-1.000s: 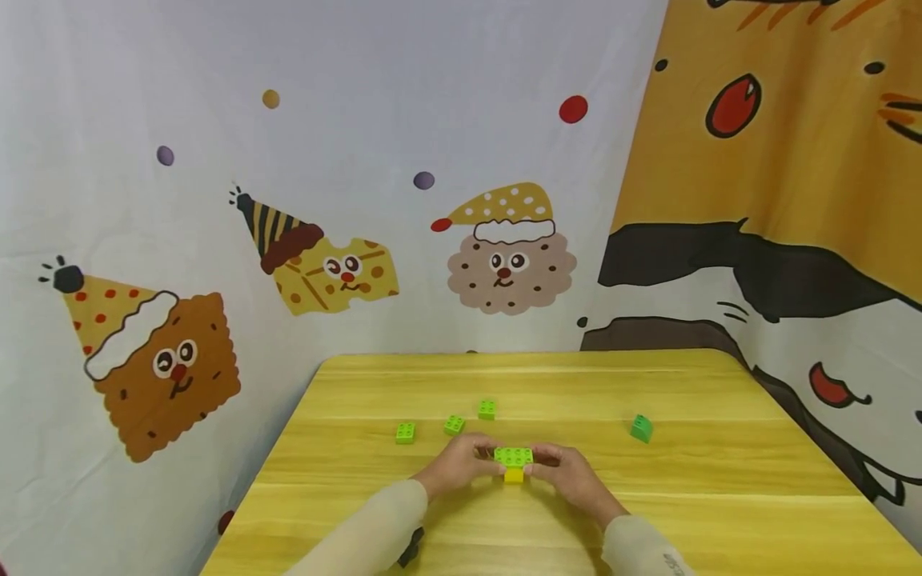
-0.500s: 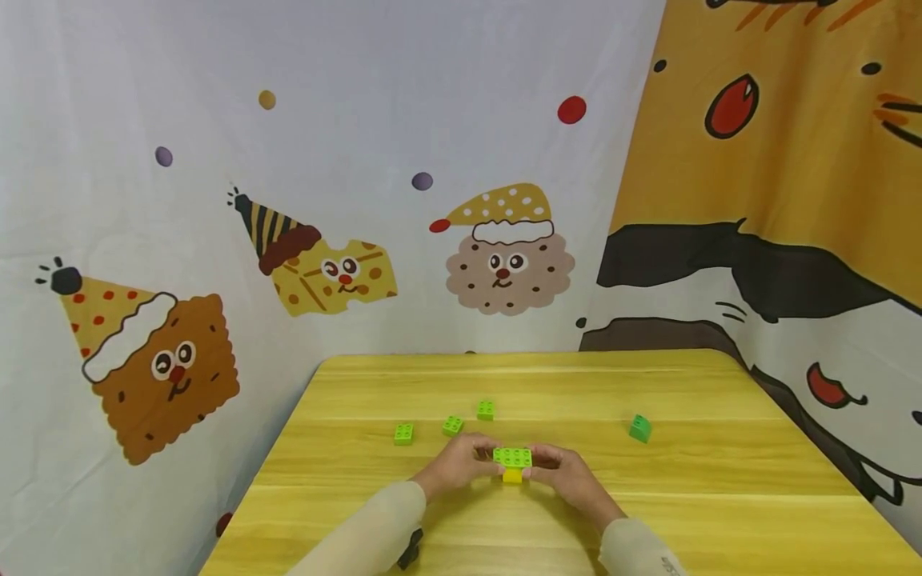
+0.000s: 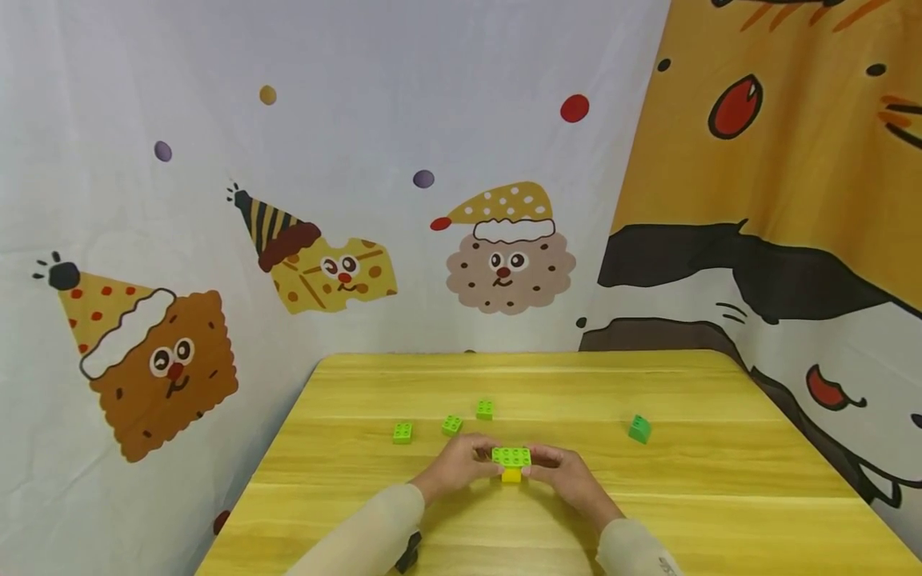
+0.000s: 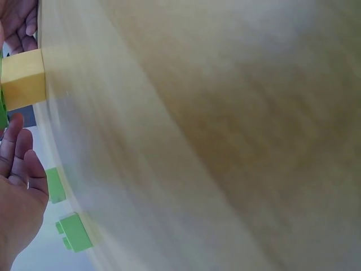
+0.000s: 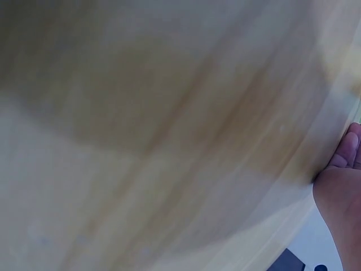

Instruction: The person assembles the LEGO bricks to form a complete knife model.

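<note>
A light green building brick [image 3: 511, 457], two studs by several, sits on top of a yellow brick [image 3: 511, 475] near the middle of the table. My left hand [image 3: 462, 464] pinches the green brick's left end between thumb and fingers. At its opposite end my right hand [image 3: 565, 474] grips it the same way. In the left wrist view the yellow brick [image 4: 23, 79] stands on the wood between the two hands, with the green one mostly cut off by the frame. Only part of the right hand [image 5: 341, 186] shows in the right wrist view.
Beyond my left hand lie three small light green bricks: a left one [image 3: 402, 433], a middle one [image 3: 451, 425] and a farther one [image 3: 485, 410]. A darker green brick with a curved side [image 3: 639, 429] lies right. The wooden table [image 3: 720, 512] meets a printed curtain [image 3: 504, 80].
The hands and the stacked bricks stay nearly in place; the whole head view shifts by only a few pixels.
</note>
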Demonstrator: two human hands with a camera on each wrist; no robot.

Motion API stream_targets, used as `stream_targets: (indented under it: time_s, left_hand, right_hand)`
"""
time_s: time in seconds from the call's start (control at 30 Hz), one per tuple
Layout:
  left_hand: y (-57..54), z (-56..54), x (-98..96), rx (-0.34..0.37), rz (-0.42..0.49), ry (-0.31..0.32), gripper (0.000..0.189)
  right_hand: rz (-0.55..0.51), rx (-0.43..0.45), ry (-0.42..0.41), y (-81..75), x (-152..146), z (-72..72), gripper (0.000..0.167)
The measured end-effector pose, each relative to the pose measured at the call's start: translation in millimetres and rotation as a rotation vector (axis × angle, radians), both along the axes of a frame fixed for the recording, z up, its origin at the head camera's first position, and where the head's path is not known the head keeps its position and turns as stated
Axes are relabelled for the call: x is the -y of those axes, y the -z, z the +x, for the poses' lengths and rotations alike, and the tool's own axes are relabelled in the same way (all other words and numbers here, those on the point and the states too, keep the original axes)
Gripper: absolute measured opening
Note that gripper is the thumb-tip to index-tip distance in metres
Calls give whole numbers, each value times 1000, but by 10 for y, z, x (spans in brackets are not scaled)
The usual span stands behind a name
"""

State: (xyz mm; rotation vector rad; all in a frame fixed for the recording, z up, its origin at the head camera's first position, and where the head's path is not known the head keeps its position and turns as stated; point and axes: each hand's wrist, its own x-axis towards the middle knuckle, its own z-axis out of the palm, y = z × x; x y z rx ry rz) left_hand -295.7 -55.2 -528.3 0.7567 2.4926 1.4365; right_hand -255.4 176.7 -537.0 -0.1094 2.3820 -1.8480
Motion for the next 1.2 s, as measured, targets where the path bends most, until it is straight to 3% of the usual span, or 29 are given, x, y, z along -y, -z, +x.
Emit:
stream_targets:
  time_s: [0.23,0.63,0.9,1.2]
  left_hand:
    - [-19,-4,17,-3,0,11,41]
    - [1,-21,88,-20,6,8,36]
    - [30,-49,235,-19,7,-1,38]
    - [-29,-82,340,0,30,-37,44]
  right_hand:
    - [-32,-5,6,-2,2,-9,46]
    - [-12,-4,21,22,15,-28,47]
    - [-19,1,26,3,10,-16,46]
    - [-15,24,39,-2,9,1,49]
